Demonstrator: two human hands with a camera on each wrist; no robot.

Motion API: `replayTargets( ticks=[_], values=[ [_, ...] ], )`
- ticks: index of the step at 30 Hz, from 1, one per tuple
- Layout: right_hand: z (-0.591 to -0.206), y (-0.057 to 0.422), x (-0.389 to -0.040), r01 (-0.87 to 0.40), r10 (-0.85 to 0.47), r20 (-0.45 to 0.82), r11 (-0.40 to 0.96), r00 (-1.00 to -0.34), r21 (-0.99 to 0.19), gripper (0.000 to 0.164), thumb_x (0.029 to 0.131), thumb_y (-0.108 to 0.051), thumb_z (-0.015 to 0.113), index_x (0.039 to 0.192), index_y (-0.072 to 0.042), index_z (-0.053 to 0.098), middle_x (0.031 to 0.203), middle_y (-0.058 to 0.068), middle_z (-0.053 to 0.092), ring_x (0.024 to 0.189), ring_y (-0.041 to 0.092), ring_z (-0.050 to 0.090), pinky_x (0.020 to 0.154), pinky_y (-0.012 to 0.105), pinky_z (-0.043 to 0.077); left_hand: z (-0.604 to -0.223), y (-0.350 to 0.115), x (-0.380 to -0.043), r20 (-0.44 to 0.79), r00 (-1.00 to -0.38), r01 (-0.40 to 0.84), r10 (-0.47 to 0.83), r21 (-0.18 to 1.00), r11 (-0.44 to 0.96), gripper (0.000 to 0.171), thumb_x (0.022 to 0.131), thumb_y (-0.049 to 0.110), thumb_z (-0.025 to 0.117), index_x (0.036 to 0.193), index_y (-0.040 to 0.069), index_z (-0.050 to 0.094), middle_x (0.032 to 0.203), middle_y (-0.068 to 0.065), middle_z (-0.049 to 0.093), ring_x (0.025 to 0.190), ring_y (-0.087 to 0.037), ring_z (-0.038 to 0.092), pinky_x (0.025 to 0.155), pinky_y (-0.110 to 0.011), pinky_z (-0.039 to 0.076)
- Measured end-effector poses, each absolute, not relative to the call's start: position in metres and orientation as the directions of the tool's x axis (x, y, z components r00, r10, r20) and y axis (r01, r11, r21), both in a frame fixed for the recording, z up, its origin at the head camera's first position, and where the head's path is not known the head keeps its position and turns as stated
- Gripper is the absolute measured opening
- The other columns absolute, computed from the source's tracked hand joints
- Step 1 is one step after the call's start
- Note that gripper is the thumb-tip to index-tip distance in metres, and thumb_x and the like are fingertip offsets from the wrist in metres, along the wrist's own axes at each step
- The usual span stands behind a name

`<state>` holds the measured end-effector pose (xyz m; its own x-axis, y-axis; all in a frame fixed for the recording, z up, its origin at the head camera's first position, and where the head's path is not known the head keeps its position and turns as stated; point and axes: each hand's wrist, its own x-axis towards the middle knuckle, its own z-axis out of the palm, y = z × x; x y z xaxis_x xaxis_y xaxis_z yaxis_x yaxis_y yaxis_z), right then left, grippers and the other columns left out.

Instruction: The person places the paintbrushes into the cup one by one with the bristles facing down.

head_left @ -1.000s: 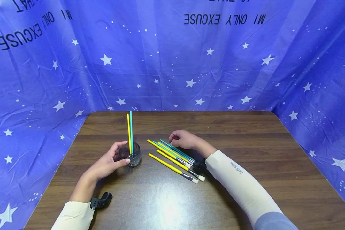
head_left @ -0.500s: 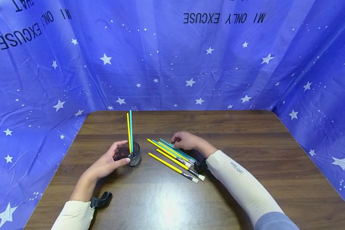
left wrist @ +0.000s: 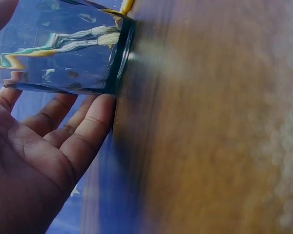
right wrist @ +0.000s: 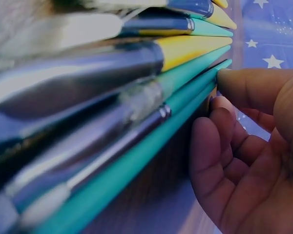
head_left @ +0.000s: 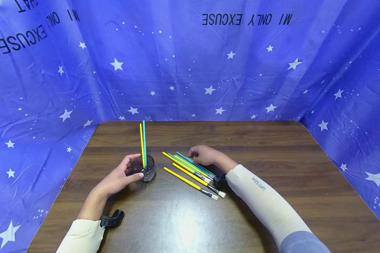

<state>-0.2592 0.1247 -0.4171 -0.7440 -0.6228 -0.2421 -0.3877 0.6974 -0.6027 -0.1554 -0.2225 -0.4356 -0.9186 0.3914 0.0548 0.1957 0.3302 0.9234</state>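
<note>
My left hand [head_left: 118, 178] holds a clear drinking glass [head_left: 150, 173] standing on the table, thumb on its near side and fingers on its far side. Inside lean a yellow paintbrush [head_left: 141, 140] and a teal paintbrush [head_left: 144, 140]; the left wrist view shows their bristles [left wrist: 107, 39] down in the glass. To the right, my right hand [head_left: 206, 155] is over the far side of a row of loose paintbrushes. In the right wrist view, its thumb and forefinger pinch the handle end of a teal paintbrush [right wrist: 198, 95], other fingers curled below.
Several yellow and teal paintbrushes lie slantwise between the hands, bristles toward the near right; one yellow brush [head_left: 182, 178] lies nearest. The brown wooden table [head_left: 272, 147] ends at a blue star-printed curtain [head_left: 183, 70] at the back and sides.
My right hand has shifted slightly right and down over the brushes, its fingers settling at the teal handles. The left hand and the glass stay put.
</note>
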Motion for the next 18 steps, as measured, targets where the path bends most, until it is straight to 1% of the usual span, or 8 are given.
replayTargets(
  ticks=[4,12,18],
  values=[
    [-0.4193,0.1235,-0.2607,-0.381,-0.619,-0.246,0.699,-0.746,-0.605,0.021,0.092,0.0,0.064,0.111,-0.005,0.068,0.08,0.001,0.054,0.073,0.014,0.048,0.07,0.027,0.04,-0.4358,-0.223,-0.1547,0.054,-0.92,0.192,0.387,0.925,0.328,0.069,0.094,0.01,0.067,0.148,0.003,0.025,0.135,-0.026,0.048,0.123,-0.041,0.049,0.093,-0.023,0.042],
    [-0.4196,0.1227,-0.2605,-0.35,-0.602,-0.254,0.702,-0.757,-0.62,0.02,0.092,0.002,0.062,0.11,-0.006,0.069,0.078,0.002,0.055,0.07,0.014,0.048,0.066,0.026,0.039,-0.4357,-0.2228,-0.1546,0.062,-0.921,0.202,0.385,0.92,0.335,0.068,0.094,0.01,0.067,0.148,0.004,0.026,0.133,-0.025,0.05,0.122,-0.04,0.05,0.092,-0.022,0.042],
    [-0.4186,0.1217,-0.2598,-0.371,-0.602,-0.245,0.711,-0.76,-0.598,0.021,0.09,0.002,0.063,0.108,-0.007,0.069,0.077,0.001,0.056,0.07,0.014,0.049,0.065,0.026,0.04,-0.4372,-0.2229,-0.1551,0.048,-0.924,0.188,0.379,0.921,0.342,0.068,0.094,0.01,0.068,0.148,0.005,0.027,0.134,-0.024,0.049,0.123,-0.04,0.049,0.092,-0.022,0.042]
  ],
)
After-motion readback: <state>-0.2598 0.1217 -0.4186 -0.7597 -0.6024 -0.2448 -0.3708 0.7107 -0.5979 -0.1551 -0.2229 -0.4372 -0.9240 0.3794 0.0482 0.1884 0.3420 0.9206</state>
